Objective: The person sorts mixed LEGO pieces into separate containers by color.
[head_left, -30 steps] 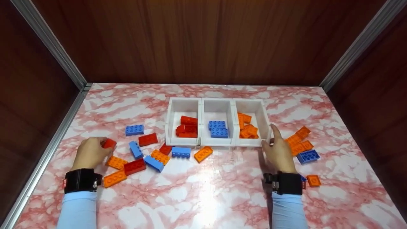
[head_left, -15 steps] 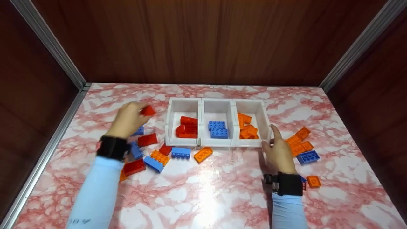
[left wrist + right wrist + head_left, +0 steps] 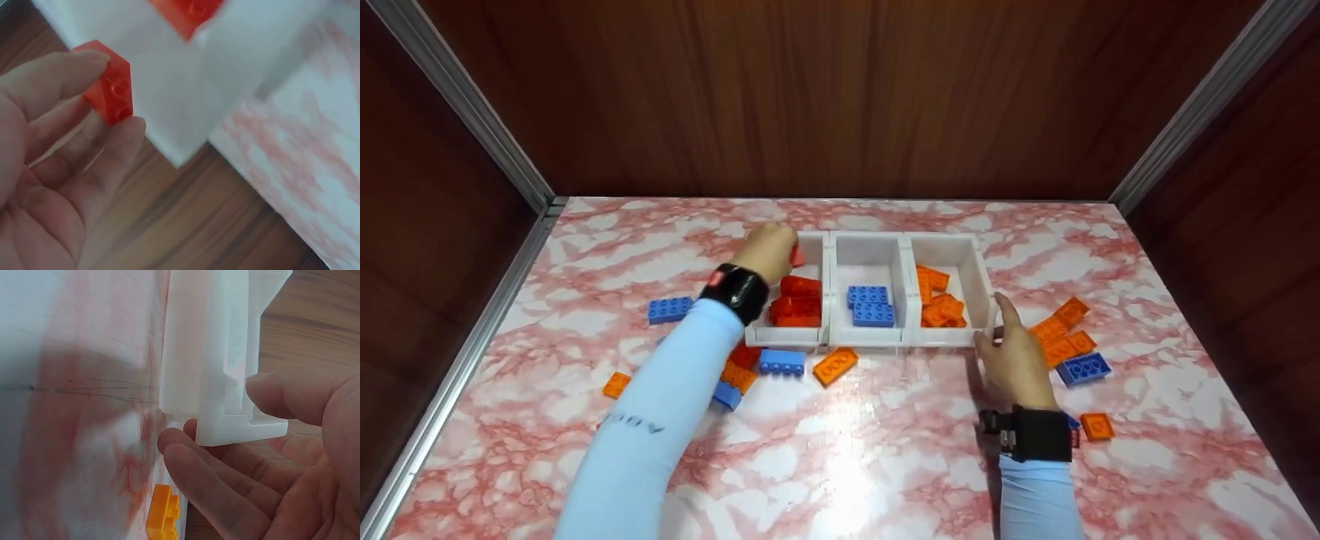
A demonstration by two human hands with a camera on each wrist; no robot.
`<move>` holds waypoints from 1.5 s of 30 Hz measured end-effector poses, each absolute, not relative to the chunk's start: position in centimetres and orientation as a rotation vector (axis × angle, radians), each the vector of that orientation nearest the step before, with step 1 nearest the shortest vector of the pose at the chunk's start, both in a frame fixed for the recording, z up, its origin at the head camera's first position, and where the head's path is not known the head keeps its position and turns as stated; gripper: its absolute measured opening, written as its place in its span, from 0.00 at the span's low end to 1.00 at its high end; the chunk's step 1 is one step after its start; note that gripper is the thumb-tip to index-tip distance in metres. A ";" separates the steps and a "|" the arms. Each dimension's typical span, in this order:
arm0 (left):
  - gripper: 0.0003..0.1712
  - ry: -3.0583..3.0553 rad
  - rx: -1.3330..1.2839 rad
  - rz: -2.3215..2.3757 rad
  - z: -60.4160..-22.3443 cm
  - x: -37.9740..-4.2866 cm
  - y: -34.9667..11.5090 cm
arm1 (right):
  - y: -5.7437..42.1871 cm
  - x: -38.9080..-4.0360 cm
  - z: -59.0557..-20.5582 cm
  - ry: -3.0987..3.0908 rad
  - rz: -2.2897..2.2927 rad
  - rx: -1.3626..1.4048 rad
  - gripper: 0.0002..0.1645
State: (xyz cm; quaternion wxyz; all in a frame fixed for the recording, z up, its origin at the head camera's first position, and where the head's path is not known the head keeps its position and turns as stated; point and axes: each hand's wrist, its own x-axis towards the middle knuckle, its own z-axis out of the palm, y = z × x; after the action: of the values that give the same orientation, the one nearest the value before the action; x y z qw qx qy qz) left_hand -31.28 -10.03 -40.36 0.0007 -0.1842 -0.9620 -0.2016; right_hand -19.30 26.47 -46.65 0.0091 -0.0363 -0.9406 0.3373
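Observation:
My left hand [image 3: 769, 251] is over the back of the left white bin [image 3: 787, 337]. It pinches a red toy building brick [image 3: 117, 84] between thumb and fingertips, studs showing in the left wrist view. Below it, several red bricks [image 3: 796, 311] lie in that bin. My right hand [image 3: 1020, 367] is at the front right corner of the right white bin [image 3: 949, 337]. In the right wrist view its thumb [image 3: 281, 396] is at the bin's front and its loosely extended fingers [image 3: 208, 478] lie along the side.
The middle bin [image 3: 868, 337] holds two blue bricks [image 3: 871, 304]; orange bricks [image 3: 943, 309] lie in the right one. A blue brick [image 3: 782, 363] and an orange brick [image 3: 835, 366] lie in front. More bricks are scattered left, partly hidden under my left sleeve [image 3: 652, 420], and beyond my right hand.
My left hand has lifted the red brick from the left side of the table and carried it rightward and back, over the left bin. My right hand has stayed at the right bin.

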 end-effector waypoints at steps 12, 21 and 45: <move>0.12 -3.054 -0.623 -0.431 -44.0 -33.7 -6.9 | 26.3 -19.3 -46.9 -2.940 1.062 -0.143 0.43; 0.14 -3.198 -0.679 -0.551 -43.9 -33.4 -6.9 | 26.5 -19.3 -46.7 -2.928 1.051 -0.131 0.43; 0.20 -3.051 -0.786 -0.751 -36.6 -30.5 -11.2 | 26.7 -19.2 -46.9 -2.941 1.059 -0.118 0.43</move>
State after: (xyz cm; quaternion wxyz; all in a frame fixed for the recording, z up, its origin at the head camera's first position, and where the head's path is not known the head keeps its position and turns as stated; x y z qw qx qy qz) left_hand -30.46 -11.22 -36.58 -0.0485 -0.2423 -0.9409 -0.2316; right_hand -19.19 26.68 -46.85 0.0066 -0.0377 -0.9402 0.3385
